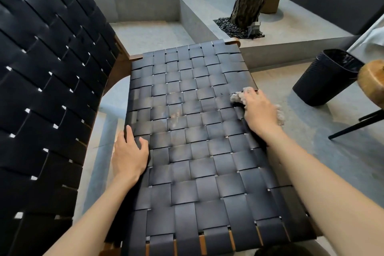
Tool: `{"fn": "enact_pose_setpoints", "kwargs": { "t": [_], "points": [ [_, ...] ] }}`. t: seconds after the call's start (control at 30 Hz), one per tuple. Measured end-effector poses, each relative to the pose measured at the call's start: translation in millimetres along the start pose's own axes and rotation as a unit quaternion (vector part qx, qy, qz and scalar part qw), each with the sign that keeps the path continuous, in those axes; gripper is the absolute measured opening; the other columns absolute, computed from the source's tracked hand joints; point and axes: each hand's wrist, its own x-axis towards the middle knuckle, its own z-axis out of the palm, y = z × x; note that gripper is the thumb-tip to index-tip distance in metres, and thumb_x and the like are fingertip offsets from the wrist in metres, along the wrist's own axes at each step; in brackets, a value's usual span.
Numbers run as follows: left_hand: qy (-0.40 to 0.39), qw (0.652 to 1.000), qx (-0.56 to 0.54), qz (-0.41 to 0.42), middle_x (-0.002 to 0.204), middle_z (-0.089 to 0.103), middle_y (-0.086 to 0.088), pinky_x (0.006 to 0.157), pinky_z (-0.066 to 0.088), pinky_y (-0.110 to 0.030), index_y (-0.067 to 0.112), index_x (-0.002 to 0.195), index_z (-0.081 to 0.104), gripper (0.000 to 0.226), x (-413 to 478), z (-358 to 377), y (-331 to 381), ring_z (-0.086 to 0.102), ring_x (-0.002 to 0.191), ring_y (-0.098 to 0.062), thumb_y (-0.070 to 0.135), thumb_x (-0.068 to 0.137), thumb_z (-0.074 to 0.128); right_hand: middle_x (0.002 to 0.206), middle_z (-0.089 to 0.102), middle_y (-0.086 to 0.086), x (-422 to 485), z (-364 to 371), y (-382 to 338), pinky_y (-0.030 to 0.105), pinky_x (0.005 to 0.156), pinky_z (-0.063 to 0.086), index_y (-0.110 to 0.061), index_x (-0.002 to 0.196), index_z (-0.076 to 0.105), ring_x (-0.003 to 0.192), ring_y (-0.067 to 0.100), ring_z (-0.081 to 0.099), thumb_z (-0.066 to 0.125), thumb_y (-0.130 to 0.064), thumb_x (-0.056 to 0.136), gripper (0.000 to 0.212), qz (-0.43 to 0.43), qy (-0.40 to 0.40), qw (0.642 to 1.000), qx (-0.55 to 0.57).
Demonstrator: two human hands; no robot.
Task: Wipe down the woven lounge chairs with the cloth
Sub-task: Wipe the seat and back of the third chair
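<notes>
Head camera, looking down: my right hand (260,112) presses a fluffy beige cloth (239,96) onto the right edge of the black woven-strap chair seat (197,162), fingers bent over the bunched fabric and holding it. A pale dusty smudge (174,115) lies left of the cloth, near the seat's middle. The seat's long axis runs away from me. My left hand (129,151) grips the left edge, fingers curled over it, arm outstretched.
</notes>
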Motion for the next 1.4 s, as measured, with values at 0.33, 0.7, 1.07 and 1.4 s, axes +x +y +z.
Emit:
{"fn": "enact_pose_setpoints", "kwargs": {
  "t": [0.33, 0.7, 1.07, 1.4],
  "points": [
    [-0.007, 1.0, -0.003, -0.01, 0.154, 0.028, -0.009, 0.108, 0.034, -0.046, 0.015, 0.151, 0.023, 0.062, -3, -4, 3, 0.03, 0.139, -0.027, 0.04, 0.096, 0.036, 0.161, 0.009, 0.001, -20, 7, -115, 0.042, 0.119, 0.007, -0.02, 0.151, 0.027, 0.148, 0.027, 0.006, 0.033, -0.059, 0.096, 0.068, -0.171, -0.171, 0.968, 0.062],
    [-0.013, 1.0, -0.017, -0.008, 0.154, 0.027, -0.009, 0.106, 0.035, -0.044, 0.015, 0.152, 0.022, 0.061, -3, -7, 3, 0.032, 0.136, -0.028, 0.039, 0.097, 0.036, 0.121, 0.067, -0.006, -16, 19, -69, 0.034, 0.063, 0.044, -0.027, 0.111, 0.072, 0.083, 0.032, 0.055, 0.047, -0.035, 0.082, 0.039, -0.241, 0.037, 0.969, -0.025],
    [-0.006, 1.0, -0.004, 0.001, 0.153, 0.027, -0.01, 0.107, 0.036, -0.045, 0.015, 0.152, 0.021, 0.062, 0, -2, 2, 0.032, 0.136, -0.028, 0.038, 0.096, 0.036, 0.125, 0.057, 0.009, -15, 36, -112, 0.039, 0.082, 0.04, -0.02, 0.127, 0.057, 0.1, 0.031, 0.048, 0.034, -0.014, 0.088, 0.045, 0.0, 0.033, 0.997, 0.074],
    [-0.002, 1.0, -0.005, 0.008, 0.153, 0.028, -0.011, 0.109, 0.034, -0.047, 0.015, 0.151, 0.023, 0.058, 1, -1, -2, 0.03, 0.138, -0.028, 0.035, 0.098, 0.034, 0.126, 0.059, 0.009, 8, 15, -9, 0.039, 0.084, 0.042, -0.022, 0.13, 0.056, 0.104, 0.034, 0.046, 0.046, -0.01, 0.09, 0.043, 0.106, 0.066, 0.991, 0.053]
  ]
}}
